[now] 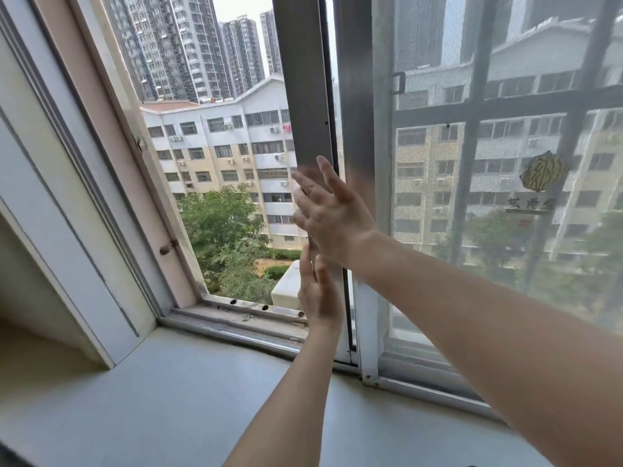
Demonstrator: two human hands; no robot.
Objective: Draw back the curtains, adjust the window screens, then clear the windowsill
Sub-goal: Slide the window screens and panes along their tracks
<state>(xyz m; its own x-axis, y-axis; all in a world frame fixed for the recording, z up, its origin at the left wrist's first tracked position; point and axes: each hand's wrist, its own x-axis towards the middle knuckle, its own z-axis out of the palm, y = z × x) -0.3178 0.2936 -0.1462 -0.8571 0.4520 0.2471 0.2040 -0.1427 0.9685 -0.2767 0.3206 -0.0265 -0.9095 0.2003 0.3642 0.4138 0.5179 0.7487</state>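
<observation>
The window screen (488, 197) is a grey mesh panel in a metal frame filling the right half of the window. Left of its frame the window stands open to the outside. My right hand (332, 210) is spread flat, fingers straight, against the vertical frame bar (310, 96) at mid height. My left hand (318, 291) lies lower on the same bar, fingers straight and pointing up, just above the bottom track (242, 315). Neither hand curls round anything. The pale windowsill (151, 399) stretches across the foreground. No curtain is in view.
A yellow sticker (543, 171) with dark characters below it sits on the glass behind the mesh at the right. The left window jamb (111, 163) carries a small round knob (165, 249). Dark security bars cross behind the screen. Apartment blocks and trees lie outside.
</observation>
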